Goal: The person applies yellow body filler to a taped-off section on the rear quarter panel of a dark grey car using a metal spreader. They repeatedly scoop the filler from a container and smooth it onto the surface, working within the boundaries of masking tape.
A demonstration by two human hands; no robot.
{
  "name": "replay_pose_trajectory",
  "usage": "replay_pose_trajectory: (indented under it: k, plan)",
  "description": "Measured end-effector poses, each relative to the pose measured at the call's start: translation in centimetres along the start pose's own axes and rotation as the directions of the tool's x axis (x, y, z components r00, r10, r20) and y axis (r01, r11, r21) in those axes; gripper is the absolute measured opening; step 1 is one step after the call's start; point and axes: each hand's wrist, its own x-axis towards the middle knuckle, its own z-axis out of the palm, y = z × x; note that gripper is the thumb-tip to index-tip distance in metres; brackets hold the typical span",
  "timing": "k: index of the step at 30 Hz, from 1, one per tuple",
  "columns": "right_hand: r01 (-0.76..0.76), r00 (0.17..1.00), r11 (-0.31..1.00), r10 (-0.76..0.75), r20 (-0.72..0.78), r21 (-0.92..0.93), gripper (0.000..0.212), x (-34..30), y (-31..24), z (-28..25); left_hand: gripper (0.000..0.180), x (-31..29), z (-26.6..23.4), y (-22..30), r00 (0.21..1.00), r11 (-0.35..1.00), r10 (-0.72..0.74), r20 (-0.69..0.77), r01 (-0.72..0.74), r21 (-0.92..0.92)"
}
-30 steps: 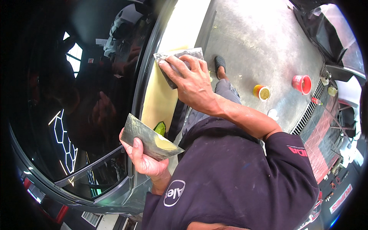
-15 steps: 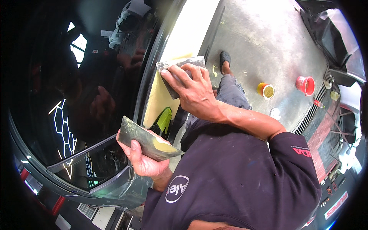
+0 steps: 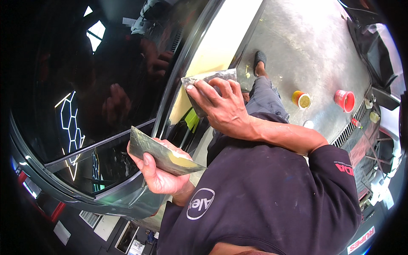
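My right hand (image 3: 225,110) presses a flat grey putty spreader (image 3: 223,75) against the car's body panel (image 3: 204,55), fingers spread over its back. Pale yellow filler coats the panel around the spreader's edge, and the panel looks bright white farther up. Lower down, my left hand (image 3: 163,178) holds a second flat grey putty spreader (image 3: 155,153), thumb on its face. A smear of yellow putty lies on that one near its lower right corner. This second spreader is apart from the panel. A bright green patch (image 3: 192,120) shows on the panel below my right hand.
Dark glossy car glass (image 3: 97,114) fills the left, reflecting lights and my hands. On the concrete floor (image 3: 306,51) stand a yellow tub (image 3: 302,100) and a red bucket (image 3: 344,101). A drain grate (image 3: 345,132) and a small bottle (image 3: 356,123) lie beyond them.
The view has shifted, so both hands appear slightly to the right. My right hand with its spreader has slid a little down along the panel, covering more of the green patch. Both grips are unchanged.
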Motion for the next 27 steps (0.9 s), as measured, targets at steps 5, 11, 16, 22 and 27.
replay_pose_trajectory:
  k: [5, 11, 16, 22, 27]
  plan:
    - [0.055, 0.998, 0.998, -0.055, 0.026, -0.022, 0.06, -0.8, -1.1, 0.3, 0.028, -0.2, -0.8, 0.3, 1.0, 0.999, 0.006, 0.006, -0.006, -0.031]
    - [0.101, 0.989, 0.994, -0.105, 0.107, 0.044, 0.064, -1.0, -1.2, -1.7, 0.031, 0.0, -0.8, 0.1, 0.99, 0.998, 0.057, -0.131, -0.056, 0.008]
    - [0.146, 0.989, 0.936, -0.135, -0.056, 0.322, 0.062, -1.3, 2.2, -7.6, 0.049, 0.1, 1.3, -2.9, 0.997, 0.971, -0.065, -0.047, 0.074, 0.227]
    - [0.491, 0.862, 0.723, -0.485, -0.148, 0.486, 0.053, -2.2, 3.9, -11.0, 0.037, 2.4, 5.1, -8.6, 0.788, 0.788, -0.615, 0.023, 0.615, -0.01]
    - [0.389, 0.91, 0.858, -0.415, 0.005, 0.336, 0.059, -2.5, 10.8, -12.2, 0.037, 2.2, 8.1, -7.5, 0.867, 0.871, -0.487, 0.11, 0.492, -0.022]
